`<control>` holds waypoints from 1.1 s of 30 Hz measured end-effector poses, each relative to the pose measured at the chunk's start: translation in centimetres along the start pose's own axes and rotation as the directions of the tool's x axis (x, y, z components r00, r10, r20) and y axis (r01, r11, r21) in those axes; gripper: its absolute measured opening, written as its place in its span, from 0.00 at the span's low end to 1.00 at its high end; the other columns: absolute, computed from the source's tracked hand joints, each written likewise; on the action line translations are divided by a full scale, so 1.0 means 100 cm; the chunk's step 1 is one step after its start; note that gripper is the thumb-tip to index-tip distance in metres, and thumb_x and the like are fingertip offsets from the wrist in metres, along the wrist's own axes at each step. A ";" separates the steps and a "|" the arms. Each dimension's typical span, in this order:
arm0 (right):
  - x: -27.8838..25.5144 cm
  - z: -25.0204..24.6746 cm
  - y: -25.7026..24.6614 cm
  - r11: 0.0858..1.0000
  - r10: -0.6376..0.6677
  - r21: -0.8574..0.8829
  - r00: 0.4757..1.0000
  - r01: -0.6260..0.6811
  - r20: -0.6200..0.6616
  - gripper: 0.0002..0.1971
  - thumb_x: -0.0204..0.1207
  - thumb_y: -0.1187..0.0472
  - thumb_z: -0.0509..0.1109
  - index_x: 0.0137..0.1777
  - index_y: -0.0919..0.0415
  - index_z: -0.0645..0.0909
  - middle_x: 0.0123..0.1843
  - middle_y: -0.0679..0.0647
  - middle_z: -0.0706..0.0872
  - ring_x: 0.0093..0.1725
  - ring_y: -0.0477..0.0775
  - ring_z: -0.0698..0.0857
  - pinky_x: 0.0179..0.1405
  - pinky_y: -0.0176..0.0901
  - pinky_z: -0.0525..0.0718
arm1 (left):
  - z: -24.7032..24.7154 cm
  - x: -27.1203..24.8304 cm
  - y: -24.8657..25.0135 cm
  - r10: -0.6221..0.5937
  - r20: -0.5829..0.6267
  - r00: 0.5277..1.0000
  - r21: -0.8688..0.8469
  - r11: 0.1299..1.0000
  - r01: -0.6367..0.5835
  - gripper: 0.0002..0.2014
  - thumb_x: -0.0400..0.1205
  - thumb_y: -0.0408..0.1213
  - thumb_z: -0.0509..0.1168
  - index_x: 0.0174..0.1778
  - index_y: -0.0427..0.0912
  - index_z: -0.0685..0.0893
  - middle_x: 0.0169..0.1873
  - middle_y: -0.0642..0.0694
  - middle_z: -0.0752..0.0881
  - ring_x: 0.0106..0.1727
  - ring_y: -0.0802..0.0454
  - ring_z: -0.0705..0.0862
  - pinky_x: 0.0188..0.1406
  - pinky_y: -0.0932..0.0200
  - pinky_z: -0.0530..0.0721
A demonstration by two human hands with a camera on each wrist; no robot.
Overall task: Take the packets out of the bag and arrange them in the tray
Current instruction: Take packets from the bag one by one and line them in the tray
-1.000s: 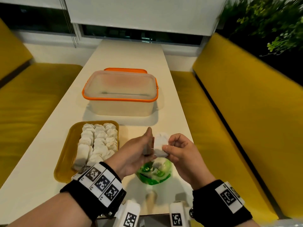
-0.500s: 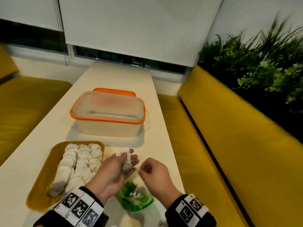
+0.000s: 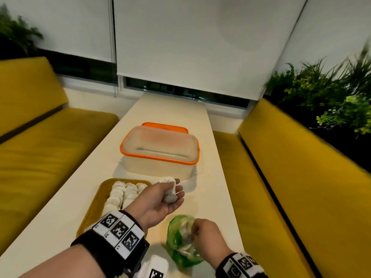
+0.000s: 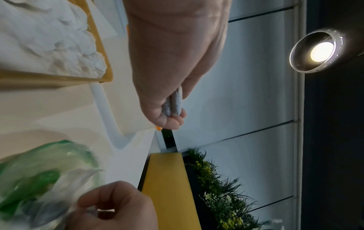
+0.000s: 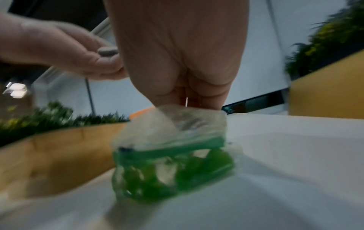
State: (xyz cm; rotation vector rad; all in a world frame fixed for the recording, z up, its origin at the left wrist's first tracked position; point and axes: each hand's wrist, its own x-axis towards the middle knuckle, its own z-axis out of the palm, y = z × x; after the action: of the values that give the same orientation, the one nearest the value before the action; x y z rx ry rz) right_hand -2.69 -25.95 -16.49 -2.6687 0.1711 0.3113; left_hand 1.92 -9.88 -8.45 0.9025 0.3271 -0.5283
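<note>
Pinching a packet (image 3: 170,191), the left hand (image 3: 160,199) hovers beside the tray (image 3: 94,209); right hand (image 3: 204,232) pinches the bag (image 3: 176,233).

The left hand (image 3: 160,199) now holds the packet (image 3: 169,190) alone, palm turned up, out over the desk (image 3: 216,177) just right of the tray (image 3: 94,205); a second ago both hands pinched it above the bag (image 3: 180,239). The right hand (image 3: 204,231) has let go of it and dropped to the bag, where its fingers (image 5: 197,96) pinch the clear top edge. The hands are now apart.
</note>
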 end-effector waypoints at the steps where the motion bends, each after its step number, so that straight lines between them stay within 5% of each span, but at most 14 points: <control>1: 0.000 0.000 0.000 0.999 0.019 0.041 1.000 -0.019 -0.019 0.12 0.72 0.70 0.61 0.46 0.54 0.81 0.48 0.53 0.85 0.48 0.53 0.82 0.50 0.38 0.79 | 0.000 -0.001 0.003 0.006 0.001 1.000 0.002 1.000 -0.006 0.08 0.86 0.32 0.57 0.51 0.36 0.81 0.41 0.40 0.83 0.40 0.47 0.83 0.33 0.58 0.88; 7: -0.003 -0.006 0.001 0.981 0.068 0.191 0.991 -0.046 -0.112 0.14 0.75 0.66 0.61 0.53 0.56 0.86 0.54 0.50 0.87 0.54 0.50 0.84 0.55 0.36 0.80 | 0.005 -0.004 0.005 0.024 0.018 1.000 0.027 0.999 -0.025 0.07 0.86 0.32 0.58 0.50 0.36 0.81 0.40 0.39 0.83 0.39 0.47 0.83 0.32 0.58 0.88; 10: -0.007 -0.012 0.002 0.939 0.102 0.343 0.973 -0.025 -0.208 0.14 0.75 0.68 0.62 0.50 0.53 0.86 0.50 0.49 0.88 0.48 0.47 0.85 0.52 0.35 0.82 | 0.005 -0.003 0.001 0.018 -0.002 1.000 0.074 0.997 -0.018 0.06 0.85 0.33 0.59 0.51 0.37 0.81 0.41 0.40 0.83 0.39 0.47 0.83 0.32 0.57 0.88; 13: -0.016 -0.028 -0.005 0.795 0.115 0.605 0.964 0.055 -0.239 0.16 0.72 0.75 0.62 0.41 0.53 0.84 0.36 0.53 0.89 0.37 0.51 0.88 0.43 0.46 0.87 | 0.004 -0.002 -0.002 0.023 -0.039 0.999 0.093 0.995 -0.019 0.02 0.84 0.32 0.62 0.50 0.39 0.78 0.43 0.39 0.82 0.41 0.46 0.82 0.34 0.55 0.88; 17: -0.026 -0.058 -0.018 0.589 0.086 0.788 0.957 0.177 -0.278 0.13 0.72 0.78 0.66 0.44 0.59 0.83 0.37 0.57 0.88 0.34 0.54 0.90 0.35 0.40 0.84 | 0.002 -0.003 -0.007 -0.008 -0.042 0.999 0.122 0.992 0.013 0.04 0.83 0.31 0.63 0.52 0.40 0.76 0.42 0.39 0.81 0.39 0.47 0.81 0.27 0.59 0.88; 19: -0.031 -0.071 -0.027 0.362 0.003 0.909 0.975 0.206 -0.222 0.12 0.72 0.80 0.67 0.48 0.64 0.81 0.33 0.54 0.85 0.31 0.54 0.88 0.29 0.39 0.83 | 0.002 -0.005 -0.009 -0.027 -0.025 0.999 0.177 0.984 0.031 0.09 0.83 0.36 0.65 0.56 0.40 0.75 0.42 0.39 0.81 0.37 0.48 0.81 0.27 0.62 0.86; 21: -0.034 -0.078 -0.037 0.257 -0.071 0.945 0.980 0.200 -0.188 0.13 0.72 0.81 0.67 0.50 0.64 0.80 0.29 0.50 0.84 0.31 0.53 0.86 0.29 0.40 0.82 | 0.005 -0.010 -0.010 -0.063 0.027 0.998 0.189 0.980 0.057 0.17 0.81 0.48 0.66 0.57 0.40 0.77 0.44 0.40 0.82 0.38 0.50 0.81 0.29 0.63 0.85; 24: -0.033 -0.074 -0.049 0.347 -0.101 0.907 0.971 0.239 -0.217 0.13 0.69 0.80 0.70 0.41 0.61 0.78 0.30 0.52 0.82 0.31 0.53 0.81 0.32 0.43 0.81 | 0.010 -0.019 -0.014 -0.088 0.193 0.977 0.153 0.986 0.059 0.26 0.79 0.61 0.59 0.50 0.40 0.86 0.38 0.44 0.86 0.38 0.54 0.80 0.35 0.63 0.79; 26: -0.026 -0.067 -0.056 0.466 -0.057 0.838 0.955 0.285 -0.293 0.15 0.66 0.77 0.73 0.34 0.57 0.74 0.30 0.52 0.78 0.32 0.53 0.77 0.34 0.46 0.78 | 0.013 -0.020 -0.017 -0.041 0.237 0.971 0.135 0.991 0.009 0.22 0.80 0.57 0.60 0.45 0.41 0.87 0.31 0.46 0.84 0.33 0.56 0.77 0.36 0.64 0.74; 29: -0.017 -0.062 -0.066 0.662 -0.046 0.675 0.917 0.326 -0.397 0.16 0.66 0.72 0.71 0.31 0.54 0.68 0.30 0.50 0.74 0.32 0.50 0.72 0.34 0.43 0.74 | 0.013 -0.014 -0.020 0.031 0.185 0.982 0.154 0.986 -0.060 0.09 0.83 0.41 0.62 0.44 0.40 0.83 0.27 0.49 0.79 0.27 0.59 0.72 0.33 0.65 0.70; 33: -0.011 -0.047 -0.046 0.861 -0.120 0.386 0.870 0.331 -0.478 0.12 0.71 0.63 0.72 0.36 0.51 0.71 0.40 0.47 0.77 0.38 0.47 0.76 0.37 0.37 0.70 | 0.004 -0.004 -0.021 0.032 0.008 0.999 0.117 0.993 -0.033 0.10 0.87 0.36 0.56 0.46 0.40 0.82 0.34 0.47 0.82 0.32 0.56 0.76 0.27 0.67 0.77</control>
State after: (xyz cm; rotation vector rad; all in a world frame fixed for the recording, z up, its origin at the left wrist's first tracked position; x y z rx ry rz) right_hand -2.05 -23.85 -10.21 -2.2082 0.0462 -0.3804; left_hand 0.39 -11.18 -9.39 1.0184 0.2772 -0.5243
